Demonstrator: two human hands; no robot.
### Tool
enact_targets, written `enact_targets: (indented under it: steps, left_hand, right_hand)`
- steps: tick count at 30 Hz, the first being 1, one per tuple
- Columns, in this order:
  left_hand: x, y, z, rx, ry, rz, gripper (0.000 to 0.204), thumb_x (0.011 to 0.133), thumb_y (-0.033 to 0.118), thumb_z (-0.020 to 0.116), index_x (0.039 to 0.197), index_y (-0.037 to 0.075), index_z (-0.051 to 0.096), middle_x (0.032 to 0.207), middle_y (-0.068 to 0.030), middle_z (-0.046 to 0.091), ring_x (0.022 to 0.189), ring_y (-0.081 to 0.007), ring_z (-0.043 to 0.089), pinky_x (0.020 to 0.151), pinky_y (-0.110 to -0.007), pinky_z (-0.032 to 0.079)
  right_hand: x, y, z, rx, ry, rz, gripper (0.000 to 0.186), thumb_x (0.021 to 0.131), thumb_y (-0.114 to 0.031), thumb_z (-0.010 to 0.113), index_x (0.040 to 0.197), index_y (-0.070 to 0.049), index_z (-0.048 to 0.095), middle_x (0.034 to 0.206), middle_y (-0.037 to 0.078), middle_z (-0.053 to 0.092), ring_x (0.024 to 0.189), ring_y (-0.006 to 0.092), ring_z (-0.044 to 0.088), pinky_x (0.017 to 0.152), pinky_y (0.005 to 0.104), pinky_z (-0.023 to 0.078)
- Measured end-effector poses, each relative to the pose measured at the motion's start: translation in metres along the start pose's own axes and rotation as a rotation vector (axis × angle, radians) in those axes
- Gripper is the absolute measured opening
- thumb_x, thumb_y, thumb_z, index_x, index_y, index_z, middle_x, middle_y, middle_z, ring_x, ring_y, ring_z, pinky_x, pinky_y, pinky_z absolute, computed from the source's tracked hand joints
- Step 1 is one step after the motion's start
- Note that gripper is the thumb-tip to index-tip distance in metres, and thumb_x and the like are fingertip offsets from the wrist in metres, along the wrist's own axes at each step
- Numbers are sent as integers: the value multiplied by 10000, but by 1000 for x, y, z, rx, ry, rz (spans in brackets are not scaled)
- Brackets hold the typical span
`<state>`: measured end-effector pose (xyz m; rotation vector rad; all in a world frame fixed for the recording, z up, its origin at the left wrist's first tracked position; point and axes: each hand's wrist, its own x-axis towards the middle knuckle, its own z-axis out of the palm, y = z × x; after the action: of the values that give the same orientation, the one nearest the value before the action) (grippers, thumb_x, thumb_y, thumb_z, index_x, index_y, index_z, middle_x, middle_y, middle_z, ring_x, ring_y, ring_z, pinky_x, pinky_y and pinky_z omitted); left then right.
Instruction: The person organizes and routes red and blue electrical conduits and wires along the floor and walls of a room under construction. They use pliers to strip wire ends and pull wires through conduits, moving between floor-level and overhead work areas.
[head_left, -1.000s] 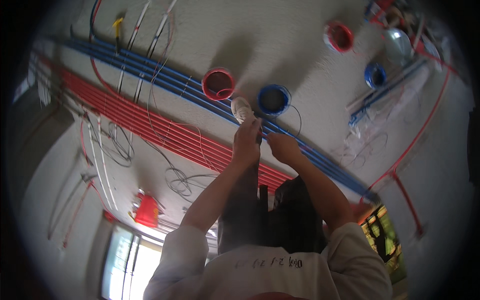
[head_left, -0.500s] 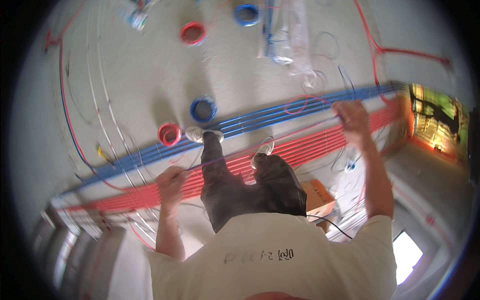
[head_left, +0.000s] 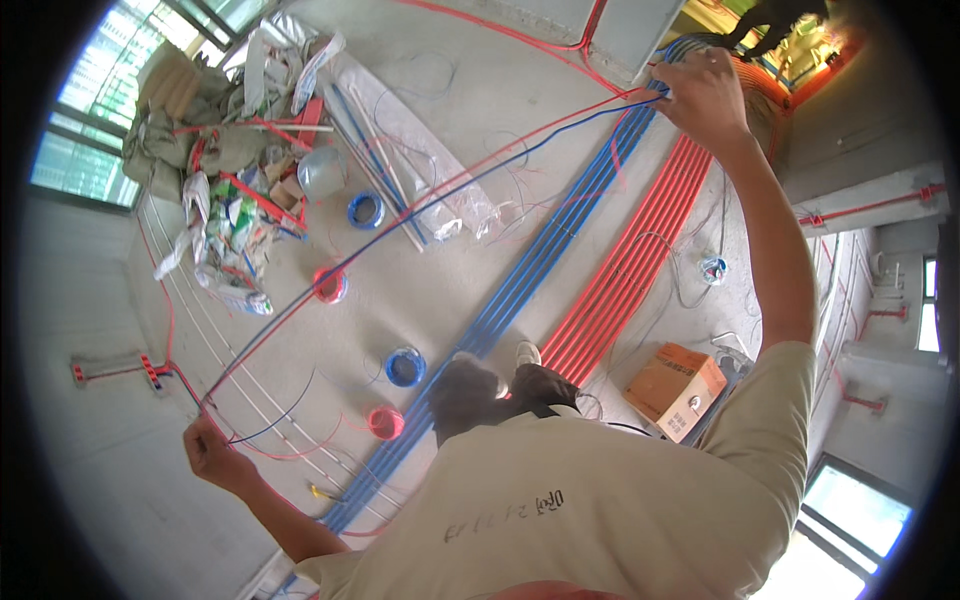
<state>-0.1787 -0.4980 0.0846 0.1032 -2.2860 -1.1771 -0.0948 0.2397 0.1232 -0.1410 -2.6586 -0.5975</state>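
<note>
A red wire (head_left: pixel 560 121) and a blue wire (head_left: pixel 540 146) stretch in a long diagonal between my two raised hands. My left hand (head_left: pixel 215 455), low at the left, is closed around one end of the pair. Loose thin wire ends trail beside it over the floor. Out at the upper right, my right hand (head_left: pixel 700 95) pinches the other end with bent fingers. Between the hands the two wires run close together, separating slightly toward the right hand. Both arms are spread wide.
Blue conduits (head_left: pixel 540 255) and red conduits (head_left: pixel 640 265) cross the floor under me. Blue coils (head_left: pixel 405 367) and red coils (head_left: pixel 385 422) of wire stand on the concrete. A cardboard box (head_left: pixel 672 385) sits right of me, with a rubbish heap (head_left: pixel 235 225) at the far left. Another person (head_left: pixel 775 22) is upper right.
My hands have moved much farther apart, the right one up and the left one outward, with a longer length of wire between them. My view has turned, bringing in the rubbish heap and windows.
</note>
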Motion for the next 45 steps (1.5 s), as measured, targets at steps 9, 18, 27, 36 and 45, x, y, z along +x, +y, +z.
enact_targets:
  steps: [9, 18, 27, 36, 45]
  left_hand:
    - [73, 64, 92, -499, -526, -204, 106, 959, 80, 622, 886, 4, 636, 611, 59, 404, 521, -18, 298, 490, -212, 194]
    - [50, 180, 195, -473, -1071, -71, 143, 831, 31, 668, 957, -26, 630, 691, 16, 548, 540, -27, 390, 487, -205, 251]
    - [-80, 346, 296, -598, -1152, 176, 118, 900, 58, 709, 978, -27, 684, 770, -20, 625, 608, -41, 494, 536, -201, 359]
    - [69, 240, 183, 52, -130, 648, 40, 925, 33, 665, 919, -3, 679, 888, -39, 657, 826, -117, 579, 790, -280, 488]
    - [108, 194, 99, 1, 67, 349, 98, 948, 83, 689, 905, -4, 689, 882, -15, 616, 856, -118, 559, 832, -282, 479]
  right_hand:
    - [-54, 68, 24, 917, -567, 350, 277, 832, -189, 761, 1062, -37, 732, 828, 85, 700, 819, 146, 647, 778, 322, 497]
    - [-80, 113, 8, 576, -341, 580, 311, 853, -192, 749, 1147, -92, 741, 1111, 99, 688, 1084, 238, 613, 933, 423, 465]
    - [-20, -37, -40, 1531, -359, -71, 613, 904, -310, 747, 1410, -57, 509, 1339, 147, 557, 1228, 301, 524, 1060, 395, 421]
    - [-51, 184, 85, 1189, -175, 60, 243, 977, -217, 618, 1122, -27, 662, 971, 162, 668, 890, 297, 624, 788, 395, 501]
    - [-18, 314, 98, 405, -117, 176, 226, 941, -190, 598, 1161, -163, 642, 995, 156, 708, 976, 362, 673, 797, 475, 534]
